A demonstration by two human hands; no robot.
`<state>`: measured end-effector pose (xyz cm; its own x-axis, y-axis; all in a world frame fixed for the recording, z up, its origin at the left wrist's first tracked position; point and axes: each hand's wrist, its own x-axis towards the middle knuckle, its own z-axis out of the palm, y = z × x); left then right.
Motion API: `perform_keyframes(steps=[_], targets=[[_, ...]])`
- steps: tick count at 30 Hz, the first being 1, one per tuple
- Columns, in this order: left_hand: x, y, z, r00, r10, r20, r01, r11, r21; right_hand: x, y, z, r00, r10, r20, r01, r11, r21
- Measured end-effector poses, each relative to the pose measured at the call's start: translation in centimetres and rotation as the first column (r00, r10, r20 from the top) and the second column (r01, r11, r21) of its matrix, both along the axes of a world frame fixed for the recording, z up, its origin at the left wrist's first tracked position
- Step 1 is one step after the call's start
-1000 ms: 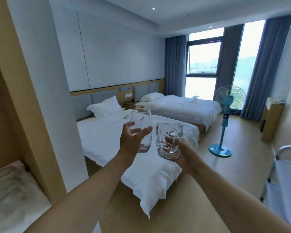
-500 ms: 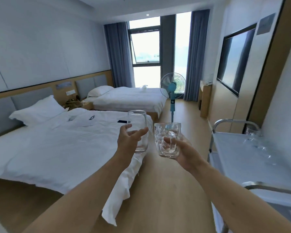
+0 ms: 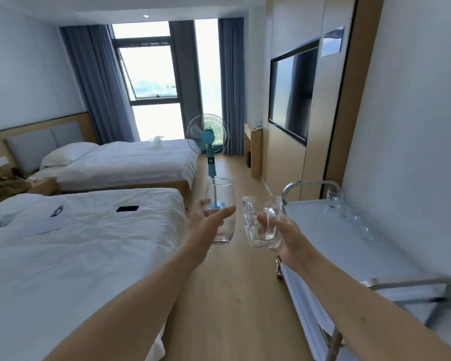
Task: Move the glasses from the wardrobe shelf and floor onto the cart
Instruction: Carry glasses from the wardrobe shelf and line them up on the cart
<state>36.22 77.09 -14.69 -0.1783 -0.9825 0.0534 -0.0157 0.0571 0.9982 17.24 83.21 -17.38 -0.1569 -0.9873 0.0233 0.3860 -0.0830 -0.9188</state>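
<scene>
My left hand (image 3: 208, 222) grips a tall clear tumbler (image 3: 220, 194), held upright in front of me over the wooden floor. Beside it, my right hand (image 3: 284, 237) holds a dimpled glass mug (image 3: 255, 225) by its handle. The two glasses are close together but apart. To the right stands the white cart (image 3: 331, 246) with a metal rail, against the wall. Several clear glasses (image 3: 349, 212) stand along the cart's far side by the wall. The mug is just left of the cart's near edge.
Two beds (image 3: 63, 243) with white sheets fill the left side; a phone (image 3: 127, 208) lies on the nearer one. A blue standing fan (image 3: 207, 142) is down the aisle. A wall TV (image 3: 292, 89) and a small desk (image 3: 253, 149) are on the right.
The view has swung right from the beds toward the cart, which now fills the right side. Both hands still hold their glasses, now nearer the cart.
</scene>
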Motion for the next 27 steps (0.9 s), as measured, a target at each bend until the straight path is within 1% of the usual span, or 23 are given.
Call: perform_keyframes(steps=[4,7,10,13,19,22,27], targets=[[-0.9,-4.4,-0.6,0.998,-0.067,-0.015,0.067,0.997,0.026,-0.3,-2.0,-0.1,0.998,-0.058,-0.031,0.058,0.998,-0.014],[-1.9,-7.1,-1.5,0.993,-0.120,-0.017,0.121,0.991,0.053,-0.9,-3.3,-0.8,0.994,-0.110,-0.021,0.109,0.994,-0.023],[-3.0,-9.2,-2.3,0.985,-0.172,-0.031,0.173,0.982,0.080,-1.8,-4.5,-1.8,0.992,-0.113,-0.057,0.111,0.993,-0.042],[-4.0,-11.0,-3.1,0.976,-0.215,-0.033,0.217,0.971,0.101,-2.8,-5.8,-2.9,0.990,-0.134,-0.047,0.133,0.991,-0.020],[-5.8,-14.5,-4.6,0.972,-0.232,-0.047,0.236,0.962,0.134,-4.2,-8.9,-4.7,0.982,-0.189,-0.008,0.189,0.980,0.056],[-6.6,-16.6,-5.5,0.970,-0.238,-0.039,0.241,0.961,0.137,-5.1,-11.2,-5.5,0.982,-0.190,0.005,0.190,0.981,0.048],[-8.3,-20.7,-6.2,0.972,-0.234,0.017,0.231,0.965,0.123,-7.1,-15.5,-6.4,0.981,-0.191,0.016,0.191,0.982,0.008]])
